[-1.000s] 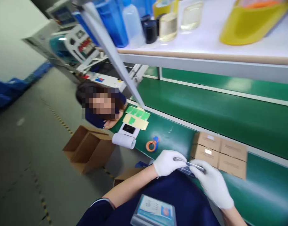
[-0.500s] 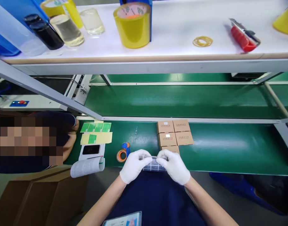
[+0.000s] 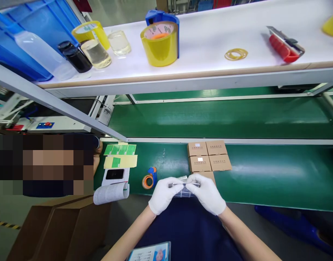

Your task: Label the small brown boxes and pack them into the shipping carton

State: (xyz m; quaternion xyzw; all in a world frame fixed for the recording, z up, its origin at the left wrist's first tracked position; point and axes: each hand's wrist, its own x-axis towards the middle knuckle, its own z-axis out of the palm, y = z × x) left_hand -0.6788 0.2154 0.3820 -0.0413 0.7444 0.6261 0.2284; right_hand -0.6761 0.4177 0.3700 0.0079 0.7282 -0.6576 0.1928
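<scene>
Both of my hands wear white gloves and meet at the near edge of the green work surface (image 3: 264, 181). My left hand (image 3: 163, 194) and my right hand (image 3: 208, 194) are closed on the two ends of a small clear plastic packet with dark contents (image 3: 184, 189), held between them just above my lap. Right behind my hands lie several small brown cardboard boxes (image 3: 209, 156) in a tight block. A small orange tape dispenser with a blue handle (image 3: 149, 179) lies on the green surface just left of my left hand.
Sheets of green labels (image 3: 120, 154) and an open booklet with a dark device on it (image 3: 113, 183) lie at the left, near a seated co-worker. A green conveyor belt (image 3: 223, 117) runs behind. The white shelf above (image 3: 210, 72) carries yellow tape rolls, jars, rubber bands and a red cutter. A brown carton (image 3: 60, 228) stands on the floor.
The view swung from the left to face the bench straight on. My hands came together on the clear packet and stay there, shifted slightly right.
</scene>
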